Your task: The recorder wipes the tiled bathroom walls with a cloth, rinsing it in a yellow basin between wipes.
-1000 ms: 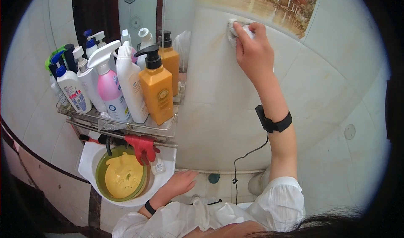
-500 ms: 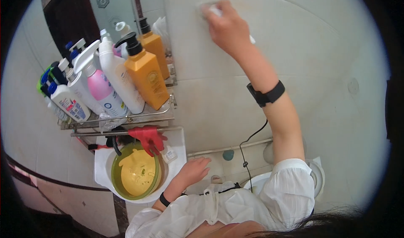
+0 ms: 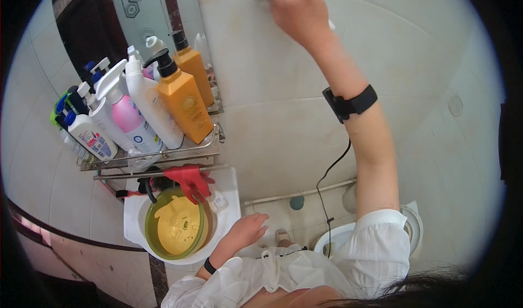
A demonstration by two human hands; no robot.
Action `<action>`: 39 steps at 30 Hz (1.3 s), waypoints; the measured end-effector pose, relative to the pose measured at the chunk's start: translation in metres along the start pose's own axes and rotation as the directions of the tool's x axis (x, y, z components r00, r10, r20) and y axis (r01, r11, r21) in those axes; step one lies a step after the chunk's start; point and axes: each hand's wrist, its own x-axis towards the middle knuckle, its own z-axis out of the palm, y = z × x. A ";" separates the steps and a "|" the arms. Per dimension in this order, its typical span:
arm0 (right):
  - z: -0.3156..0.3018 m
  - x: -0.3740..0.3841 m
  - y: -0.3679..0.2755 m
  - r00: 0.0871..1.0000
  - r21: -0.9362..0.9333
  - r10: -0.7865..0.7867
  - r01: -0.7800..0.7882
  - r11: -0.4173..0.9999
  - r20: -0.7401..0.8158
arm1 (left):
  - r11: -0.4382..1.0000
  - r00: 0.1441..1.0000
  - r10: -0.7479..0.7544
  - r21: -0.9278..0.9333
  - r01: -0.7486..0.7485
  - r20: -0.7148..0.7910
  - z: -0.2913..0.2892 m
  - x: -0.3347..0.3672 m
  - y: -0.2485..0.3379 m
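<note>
My right hand (image 3: 299, 11) is raised against the pale tiled wall (image 3: 261, 63), its fingers closed around a slim white thing (image 3: 332, 25). One end of that thing pokes out by the heel of my hand; its other end lies at the wall near the upper picture edge, blurred, so its kind is unclear. Low and held back near my waist, my left hand (image 3: 248, 230) is empty with its fingers stretched out. It hovers beside the right edge of the white washbasin (image 3: 231, 199). In the basin sits a green-rimmed yellow tub (image 3: 177, 226).
Several bottles, among them an orange pump bottle (image 3: 185, 106) and a pink-and-white spray bottle (image 3: 131, 114), crowd a metal-railed shelf (image 3: 163, 154) below a mirror (image 3: 139, 25). A red rubber glove (image 3: 190, 180) drapes over the rail. The toilet (image 3: 338, 237) is at lower right.
My right hand has moved up the wall with the white thing, partly passing the upper picture edge. The view has shifted slightly. My left hand stays near the basin.
</note>
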 end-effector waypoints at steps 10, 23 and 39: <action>0.056 -0.045 -0.054 0.990 0.163 -0.095 0.078 0.984 0.100 | 0.996 0.991 -0.079 0.039 0.083 -0.105 0.001 -0.005 -0.003; 0.022 -0.060 -0.071 0.991 0.373 -0.058 0.008 0.928 0.122 | 0.967 0.965 -0.228 0.086 0.240 -0.131 0.000 -0.008 0.011; 0.049 -0.027 -0.081 0.982 0.511 0.089 -0.163 0.844 0.167 | 0.927 0.877 -0.347 0.019 0.374 -0.332 -0.010 -0.004 0.036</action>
